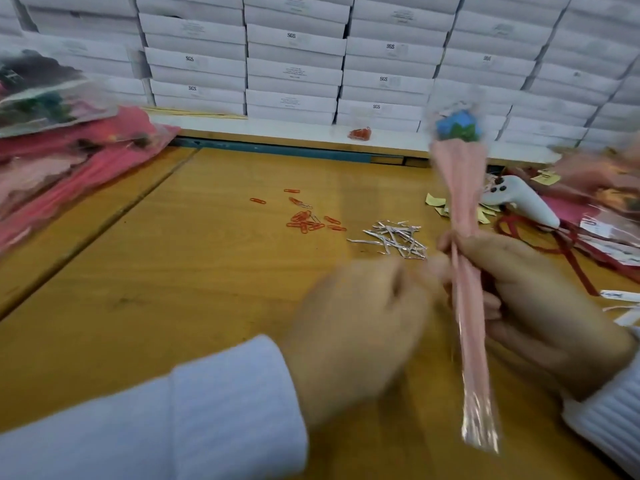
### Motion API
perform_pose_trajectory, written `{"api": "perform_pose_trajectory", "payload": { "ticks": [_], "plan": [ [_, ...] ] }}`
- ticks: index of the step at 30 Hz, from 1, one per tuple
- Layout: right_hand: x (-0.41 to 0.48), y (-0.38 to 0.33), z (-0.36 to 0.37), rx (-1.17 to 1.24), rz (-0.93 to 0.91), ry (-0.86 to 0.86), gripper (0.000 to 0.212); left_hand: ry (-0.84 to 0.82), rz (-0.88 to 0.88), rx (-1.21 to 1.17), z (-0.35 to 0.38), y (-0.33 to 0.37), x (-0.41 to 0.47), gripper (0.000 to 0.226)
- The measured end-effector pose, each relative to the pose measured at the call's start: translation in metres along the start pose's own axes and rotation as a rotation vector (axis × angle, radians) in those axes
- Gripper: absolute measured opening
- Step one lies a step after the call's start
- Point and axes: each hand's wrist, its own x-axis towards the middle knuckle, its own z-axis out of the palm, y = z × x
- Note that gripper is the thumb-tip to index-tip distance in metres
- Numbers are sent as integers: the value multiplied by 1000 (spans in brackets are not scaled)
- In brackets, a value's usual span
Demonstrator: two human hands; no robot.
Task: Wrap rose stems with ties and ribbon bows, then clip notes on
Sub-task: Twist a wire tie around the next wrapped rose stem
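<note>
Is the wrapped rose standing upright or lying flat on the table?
Roughly upright, leaning a little: the right hand grips the pink-wrapped rose at mid stem, with the blue flower at the top and the wrapper end pointing down.

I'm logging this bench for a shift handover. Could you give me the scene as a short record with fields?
held item: blue rose in a pink cellophane wrapper, roughly upright
right hand: grip around the wrapper's middle
left hand: blurred, fingers curled beside the wrapper; contents unclear
ties: heap of silver twist ties on the wooden table
clips: red paper clips scattered left of the ties
ribbon: dark red ribbon right of the right hand
backdrop: stacked white boxes
</note>
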Motion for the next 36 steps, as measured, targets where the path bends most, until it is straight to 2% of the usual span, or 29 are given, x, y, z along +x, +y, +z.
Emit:
{"api": "perform_pose_trajectory", "payload": {
  "ticks": [4,6,8,12,15,17,19,22,25,29,34,36],
  "plan": [
    [-7,2,-1,-33,132,-371,18,44,-322,-712,-12,-17,23,38],
    [-10,3,1,-142,162,-506,25,6,-323,-871,-9,-20,21,30],
    [-12,4,4,-259,183,-534,24,-57,-290,-950,-10,-21,21,29],
    [-14,2,7,-332,208,-481,24,-191,-228,-914,-10,-21,17,16],
    [-11,2,6,-242,181,-288,33,-191,-249,-852,-9,-21,14,14],
    [-8,2,6,-162,171,-164,28,-195,-269,-849,-8,-20,13,11],
    [-7,1,6,-135,173,-115,24,-203,-286,-812,-7,-20,12,10],
    [-7,3,6,-149,183,-99,34,-185,-333,-825,-4,-21,11,12],
    [-7,5,8,-150,186,-120,40,-138,-407,-974,0,-20,10,16],
    [-9,6,10,-145,170,-149,41,-174,-491,-1124,1,-19,9,20],
    [-10,6,12,-187,164,-124,50,-211,-483,-1043,-3,-19,12,14],
    [-11,4,13,-200,163,-139,52,-176,-449,-968,-3,-20,14,20]
  ]
}}
